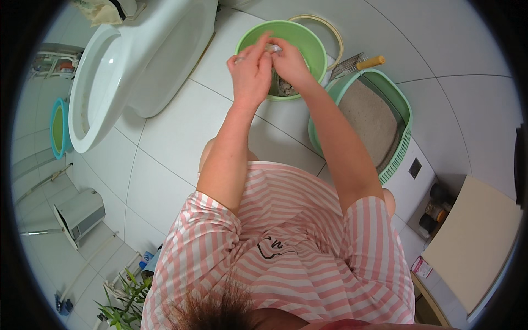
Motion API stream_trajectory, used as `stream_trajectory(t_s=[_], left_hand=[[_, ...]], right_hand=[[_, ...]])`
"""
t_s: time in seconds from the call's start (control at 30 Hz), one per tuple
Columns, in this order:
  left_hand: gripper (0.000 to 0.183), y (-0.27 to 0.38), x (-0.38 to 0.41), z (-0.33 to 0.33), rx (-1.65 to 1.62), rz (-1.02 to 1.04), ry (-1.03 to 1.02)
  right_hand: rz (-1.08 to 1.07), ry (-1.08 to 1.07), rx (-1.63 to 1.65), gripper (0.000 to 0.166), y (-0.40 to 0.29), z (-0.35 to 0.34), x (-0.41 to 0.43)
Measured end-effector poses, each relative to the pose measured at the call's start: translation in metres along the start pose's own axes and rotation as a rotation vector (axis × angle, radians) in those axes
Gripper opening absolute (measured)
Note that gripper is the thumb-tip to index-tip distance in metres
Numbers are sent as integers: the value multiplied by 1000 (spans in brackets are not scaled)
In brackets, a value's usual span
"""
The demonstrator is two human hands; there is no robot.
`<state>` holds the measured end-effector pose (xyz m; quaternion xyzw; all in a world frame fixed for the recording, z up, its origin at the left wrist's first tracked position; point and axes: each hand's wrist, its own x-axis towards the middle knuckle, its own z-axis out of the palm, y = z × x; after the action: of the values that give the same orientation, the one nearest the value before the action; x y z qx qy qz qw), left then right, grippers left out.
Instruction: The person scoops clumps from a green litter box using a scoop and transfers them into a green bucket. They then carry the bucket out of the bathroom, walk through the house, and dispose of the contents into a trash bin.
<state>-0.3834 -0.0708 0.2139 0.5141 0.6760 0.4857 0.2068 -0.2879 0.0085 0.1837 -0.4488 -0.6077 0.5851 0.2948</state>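
Both my hands are raised close together over a green plastic basin [318, 62] on the tiled floor. Between the fingertips of my right hand [291, 64] and my left hand [251, 72] is a small piece of thin, whitish translucent plastic [273, 48], perhaps a bag edge. My left fingers are slightly blurred, and how they hold it is partly hidden. Below my hands, greyish clumps [285, 87] lie in the basin, seemingly within clear plastic. To the right stands a mint-green litter box [406, 111] filled with grey-brown litter [367, 119].
A wire scoop [350, 65] with a yellow handle [371, 62] lies at the litter box's far edge. Behind the basin is a cream ring [336, 35]. A white toilet or basin fixture [136, 78] stands left; a beige-topped cabinet [474, 243] is at the lower right.
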Motion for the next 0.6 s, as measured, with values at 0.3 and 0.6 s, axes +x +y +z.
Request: stream_trajectory(t_s=[0.3, 0.6], left_hand=[[32, -41, -10, -2, -833, -1358, 27], [27, -36, -26, -3, -737, -1220, -13]], right_hand=[[148, 88, 372, 32, -31, -11, 2], [66, 13, 384, 30, -98, -18, -18]])
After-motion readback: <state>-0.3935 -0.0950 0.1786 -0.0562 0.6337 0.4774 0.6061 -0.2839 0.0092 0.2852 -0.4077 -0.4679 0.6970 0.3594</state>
